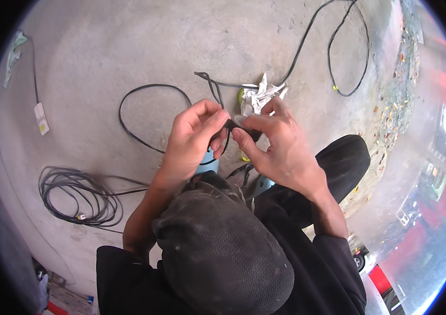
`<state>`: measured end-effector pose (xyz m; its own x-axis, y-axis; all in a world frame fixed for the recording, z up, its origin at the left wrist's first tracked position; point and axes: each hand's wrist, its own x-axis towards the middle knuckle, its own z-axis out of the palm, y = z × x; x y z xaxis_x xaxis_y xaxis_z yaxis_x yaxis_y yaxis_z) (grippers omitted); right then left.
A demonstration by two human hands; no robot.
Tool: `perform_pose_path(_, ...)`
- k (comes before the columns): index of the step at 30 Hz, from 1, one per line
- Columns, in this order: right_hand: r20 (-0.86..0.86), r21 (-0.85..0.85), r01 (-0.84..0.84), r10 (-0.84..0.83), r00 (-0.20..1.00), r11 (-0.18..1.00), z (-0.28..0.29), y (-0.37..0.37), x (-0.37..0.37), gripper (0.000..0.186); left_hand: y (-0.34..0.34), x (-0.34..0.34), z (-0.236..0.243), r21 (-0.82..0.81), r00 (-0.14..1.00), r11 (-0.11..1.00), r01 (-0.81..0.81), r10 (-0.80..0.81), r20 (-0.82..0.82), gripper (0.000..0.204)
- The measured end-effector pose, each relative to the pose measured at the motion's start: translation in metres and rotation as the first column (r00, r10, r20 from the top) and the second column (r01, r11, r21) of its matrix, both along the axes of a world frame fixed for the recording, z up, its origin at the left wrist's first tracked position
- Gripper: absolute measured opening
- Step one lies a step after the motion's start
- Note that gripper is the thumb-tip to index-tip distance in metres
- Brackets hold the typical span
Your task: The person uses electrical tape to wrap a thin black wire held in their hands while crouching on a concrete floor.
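My left hand [194, 134] is closed, thumb and fingertips pinched on a black cable [219, 94] and what looks like the end of a dark tape strip. Close beside it, my right hand [284, 144] grips a roll of black tape [240, 121] with a pale core, held between thumb and fingers. A short dark strip spans the gap between the roll and the left fingertips. The cable loops on the floor and runs up behind the left hand; where exactly the fingers press on it is partly hidden.
A crumpled white cloth or paper [260, 98] lies beyond my hands, over something yellow-green. Coiled black cable [78, 198] rests at left, near a white power strip [42, 118]. Another cable loop [368, 47] is at far right. Light-blue footwear [208, 163] shows beneath my hands.
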<state>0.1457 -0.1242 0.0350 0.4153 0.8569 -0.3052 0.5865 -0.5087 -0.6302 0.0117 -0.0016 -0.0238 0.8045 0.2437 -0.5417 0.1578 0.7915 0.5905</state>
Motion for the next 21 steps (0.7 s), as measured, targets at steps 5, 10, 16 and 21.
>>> perform_pose_path(5, -0.002, -0.097, 0.113, -0.114, 0.993, 0.989, -0.003, 0.008, -0.014, 0.029, -0.005, 0.003, -0.004, 0.148, 0.998, 0.988, -0.050, 0.054, -0.028, 0.014)
perform_pose_path(10, 0.026, 0.019, 0.146, -0.147, 0.989, 0.989, -0.017, 0.006, -0.021, 0.030, -0.008, 0.002, -0.002, 0.136, 0.991, 0.986, -0.096, 0.107, -0.079, 0.017)
perform_pose_path(16, -0.051, 0.130, 0.131, -0.126, 0.991, 0.983, -0.020, 0.004, -0.026, 0.025, -0.012, 0.002, 0.003, 0.075, 0.981, 0.986, -0.150, 0.158, -0.115, 0.021)
perform_pose_path(21, -0.168, 0.197, 0.204, -0.172, 0.971, 0.959, -0.020, 0.001, -0.032, 0.026, -0.004, -0.007, 0.004, -0.098, 0.987, 0.984, -0.150, 0.143, -0.078, 0.022)
